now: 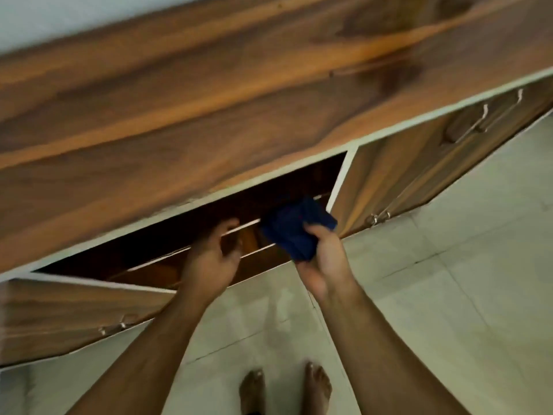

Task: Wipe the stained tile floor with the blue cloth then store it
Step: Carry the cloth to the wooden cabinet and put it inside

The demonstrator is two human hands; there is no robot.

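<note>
— So where is the blue cloth (pixel 294 232)?
— Bunched in the right hand (pixel 321 259), fingers curled round it, at the mouth of the open drawer (pixel 185 256) under the wooden counter (pixel 209 115).
— And the left hand (pixel 211 259)?
— On the drawer's front edge, fingers hooked over it; the frame is blurred. Bare feet (pixel 253 387) stand on the tile floor (pixel 449 295).

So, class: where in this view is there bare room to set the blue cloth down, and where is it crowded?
Bare wood runs along the cabinet top, above the open compartment. Bare tile floor lies right of the right arm, below the closed doors. It is crowded at the compartment's mouth: the left hand is at the shelf edge and the right hand grips the blue cloth there.
</note>
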